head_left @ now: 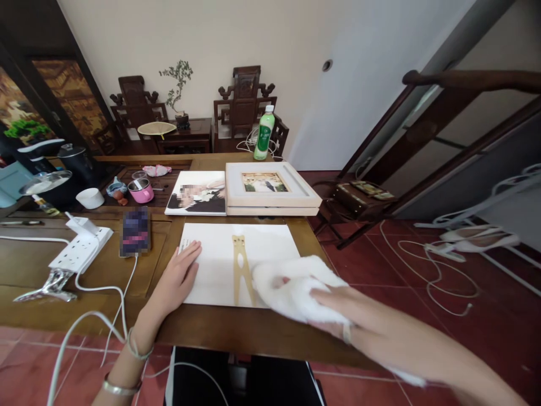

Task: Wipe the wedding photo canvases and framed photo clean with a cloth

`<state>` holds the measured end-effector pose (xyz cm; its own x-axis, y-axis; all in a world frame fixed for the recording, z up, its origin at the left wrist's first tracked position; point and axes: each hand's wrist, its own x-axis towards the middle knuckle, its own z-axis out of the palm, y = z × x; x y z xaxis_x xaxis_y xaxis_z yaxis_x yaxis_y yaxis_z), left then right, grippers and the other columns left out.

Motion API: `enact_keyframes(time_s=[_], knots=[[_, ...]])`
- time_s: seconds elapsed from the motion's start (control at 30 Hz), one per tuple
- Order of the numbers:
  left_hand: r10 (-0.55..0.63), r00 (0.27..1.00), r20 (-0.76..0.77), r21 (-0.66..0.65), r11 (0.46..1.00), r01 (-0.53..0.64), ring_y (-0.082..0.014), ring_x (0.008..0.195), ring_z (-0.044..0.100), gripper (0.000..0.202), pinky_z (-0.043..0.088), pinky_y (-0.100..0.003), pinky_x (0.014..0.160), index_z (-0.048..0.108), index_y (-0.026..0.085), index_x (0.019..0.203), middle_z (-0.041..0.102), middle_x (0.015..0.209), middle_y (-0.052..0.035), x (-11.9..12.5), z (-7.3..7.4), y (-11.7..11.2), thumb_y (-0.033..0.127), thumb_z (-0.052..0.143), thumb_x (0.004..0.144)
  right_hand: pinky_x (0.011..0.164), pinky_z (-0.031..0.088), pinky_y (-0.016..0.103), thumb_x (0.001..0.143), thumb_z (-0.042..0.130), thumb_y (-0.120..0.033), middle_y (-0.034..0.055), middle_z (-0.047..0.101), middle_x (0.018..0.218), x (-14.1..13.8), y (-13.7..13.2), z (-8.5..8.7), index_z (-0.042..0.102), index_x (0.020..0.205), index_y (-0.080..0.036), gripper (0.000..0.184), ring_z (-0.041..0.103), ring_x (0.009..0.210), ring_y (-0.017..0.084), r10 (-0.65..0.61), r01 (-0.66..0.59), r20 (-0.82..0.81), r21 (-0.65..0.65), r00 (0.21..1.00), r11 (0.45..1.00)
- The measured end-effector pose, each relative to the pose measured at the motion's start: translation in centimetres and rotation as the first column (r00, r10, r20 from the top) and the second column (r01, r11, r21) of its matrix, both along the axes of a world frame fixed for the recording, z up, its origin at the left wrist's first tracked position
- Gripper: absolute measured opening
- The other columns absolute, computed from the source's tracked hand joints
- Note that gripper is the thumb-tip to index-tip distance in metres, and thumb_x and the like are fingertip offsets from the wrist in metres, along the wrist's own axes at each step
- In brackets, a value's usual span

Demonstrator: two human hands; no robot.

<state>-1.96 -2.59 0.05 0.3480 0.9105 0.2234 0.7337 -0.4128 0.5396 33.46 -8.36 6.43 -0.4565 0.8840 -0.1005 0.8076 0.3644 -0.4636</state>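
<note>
I see 1 white board (pixel 215 269), 1 fluffy cloth (pixel 296 290) | board's long side follows desk's (pixel 211 329) near edge | left hand (pixel 181 277) loose, flat on board | right hand (pixel 336 309) clutching cloth

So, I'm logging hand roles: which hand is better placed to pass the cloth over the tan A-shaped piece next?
Probably the right hand, holding the white cloth beside the tan piece; the left hand rests on the left edge of the white panel.
</note>
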Motion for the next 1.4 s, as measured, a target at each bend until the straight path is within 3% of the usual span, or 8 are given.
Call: enact_keyframes(time_s=[0.17,0.33,0.63,0.87,1.0,1.1,1.27,1.4], knots=[[-0.001,1.000,-0.005,-0.005,1.000,0.001,-0.0215,0.138,0.035,0.042,0.018,-0.050,0.117,0.045,0.021,0.136,0.045,0.145,-0.0071,-0.1,-0.1,0.0,0.026,0.037,0.095,0.104,0.037,0.056,0.082,0.043,-0.025,0.0078,0.048,0.141,-0.6,7.6,-2.4,0.052,0.130,-0.022,0.049,0.033,0.134,0.036,0.028,-0.029,0.058,0.012,0.998,1.000],[-0.003,1.000,-0.014,-0.009,1.000,0.003,-0.0212,0.138,0.034,0.042,0.018,-0.050,0.117,0.045,0.021,0.136,0.044,0.145,-0.0072,-0.1,0.0,0.0,0.026,0.036,0.095,0.109,0.021,0.063,0.080,0.041,-0.012,0.0111,0.046,0.142,-3.0,10.8,-3.8,0.059,0.103,-0.018,0.030,0.017,0.140,0.033,0.194,-0.201,0.054,0.249,0.980,0.947],[0.001,0.999,-0.035,-0.005,1.000,-0.001,-0.0212,0.137,0.035,0.042,0.019,-0.049,0.117,0.045,0.017,0.136,0.045,0.144,-0.0091,0.1,0.2,0.0,0.026,0.036,0.096,0.114,0.009,0.061,0.061,0.042,0.002,0.0037,0.040,0.147,-2.9,1.2,-2.3,0.060,0.080,-0.021,0.035,0.014,0.141,0.029,0.323,-0.317,0.004,0.211,0.946,0.925],[0.003,0.999,-0.040,0.006,1.000,-0.003,-0.0224,0.138,0.035,0.043,0.020,-0.050,0.116,0.044,0.019,0.137,0.044,0.145,-0.0086,0.0,-0.1,0.1,0.028,0.036,0.096,0.100,0.047,0.042,0.072,0.047,-0.006,0.0023,0.049,0.140,-0.5,-3.3,0.7,0.064,0.107,-0.027,0.044,0.039,0.132,0.028,0.326,-0.326,-0.017,0.007,0.945,0.945],[-0.008,0.999,-0.031,0.011,1.000,0.008,-0.0212,0.138,0.033,0.042,0.018,-0.050,0.116,0.044,0.019,0.137,0.043,0.146,-0.0082,-0.1,-0.2,0.1,0.026,0.033,0.097,0.081,0.056,0.042,0.083,0.045,-0.023,0.0096,0.068,0.113,-0.3,-0.6,0.6,0.064,0.112,-0.025,0.035,0.064,0.104,0.030,0.101,-0.101,-0.003,-0.106,0.995,0.989],[-0.017,1.000,-0.019,0.017,1.000,0.017,-0.0203,0.140,0.029,0.043,0.018,-0.049,0.117,0.043,0.019,0.138,0.042,0.146,-0.0080,-0.1,-0.3,0.1,0.024,0.029,0.097,0.086,0.051,0.046,0.082,0.045,-0.024,0.0107,0.066,0.112,-1.6,3.2,-0.3,0.058,0.119,-0.021,0.040,0.061,0.104,0.031,-0.006,0.006,-0.023,-0.020,1.000,1.000],[-0.006,1.000,-0.013,0.020,1.000,0.006,-0.0207,0.142,0.025,0.045,0.018,-0.049,0.117,0.038,0.021,0.141,0.032,0.152,-0.0075,-0.2,-0.4,0.2,0.023,0.030,0.097,0.088,0.047,0.049,0.082,0.038,-0.013,0.0116,0.065,0.108,-5.9,9.3,-1.9,0.056,0.111,-0.019,0.035,0.056,0.110,0.032,0.098,-0.103,0.032,0.216,0.995,0.971],[-0.006,1.000,-0.030,-0.007,1.000,0.006,-0.0203,0.141,0.027,0.044,0.019,-0.048,0.116,0.040,0.022,0.140,0.036,0.150,-0.0074,-0.2,-0.2,0.2,0.023,0.030,0.097,0.105,0.026,0.061,0.078,0.038,-0.004,0.0139,0.058,0.124,-9.0,11.1,-3.3,0.055,0.111,-0.016,0.039,0.035,0.133,0.033,0.165,-0.169,0.038,0.294,0.985,0.941]])
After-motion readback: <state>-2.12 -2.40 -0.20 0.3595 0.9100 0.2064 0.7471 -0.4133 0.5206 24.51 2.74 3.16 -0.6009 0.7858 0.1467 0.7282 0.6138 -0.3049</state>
